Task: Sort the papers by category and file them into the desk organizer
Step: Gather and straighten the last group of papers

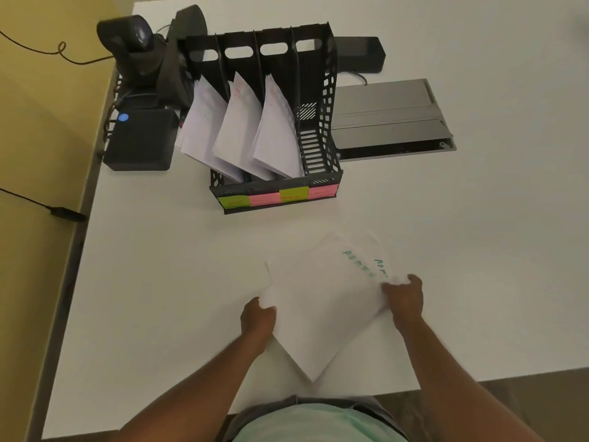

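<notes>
A small stack of white papers [322, 301] with green handwriting near its far edge sits low over the near part of the white desk [478, 250], turned so one corner points back toward the person. The left hand [258, 317] pinches the stack's left corner, fingers curled under and thumb on top, while the right hand [404, 298] clamps the right edge just beside the green lettering; both hands are closed on the sheets, one at either side, which looks like a way of squaring loose pages together before moving them as one bundle. Whether the bottom of the stack touches the desk cannot be told. Beyond the hands, farther across the desk, stands the black desk organizer [318, 129], its front rail carrying green and pink sticky labels [277, 196], presumably marking the categories. Its three left slots each hold leaning paper bundles [236, 129]; the rightmost slot [310, 138] shows no paper, so it is likely where this last stack belongs. Left of the organizer are a black box [140, 138] with a blue dot and a camera-like device [134, 46]; to its right lies a grey cable hatch [389, 116].
</notes>
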